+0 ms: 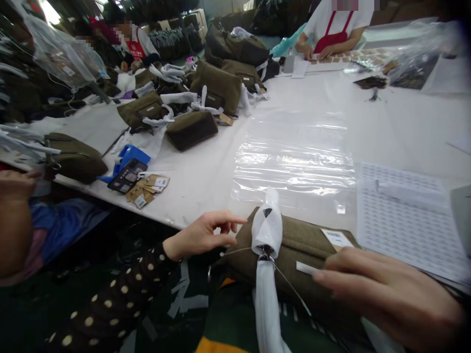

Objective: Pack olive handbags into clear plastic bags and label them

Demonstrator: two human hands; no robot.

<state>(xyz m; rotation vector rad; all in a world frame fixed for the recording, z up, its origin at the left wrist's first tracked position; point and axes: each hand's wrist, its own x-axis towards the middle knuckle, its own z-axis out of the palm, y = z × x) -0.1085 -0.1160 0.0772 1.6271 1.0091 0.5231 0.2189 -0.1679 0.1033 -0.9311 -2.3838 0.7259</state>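
An olive-brown fabric bag lies at the near table edge in front of me. White foam wrap covers its strap, which runs down toward my body past a metal ring. My left hand is at the bag's left end, fingers apart and index finger stretched toward it, with nothing held. Over the bag's right part, my right hand is slightly blurred, its fingers extended. Its fingertips are close to a small white label on the bag; contact is unclear. A paper tag with a barcode lies on top.
A clear plastic bag lies flat beyond the bag. Printed sheets are at right. Several wrapped bags are piled at back left, near loose tags and a phone-like dark case. Other people work around the table.
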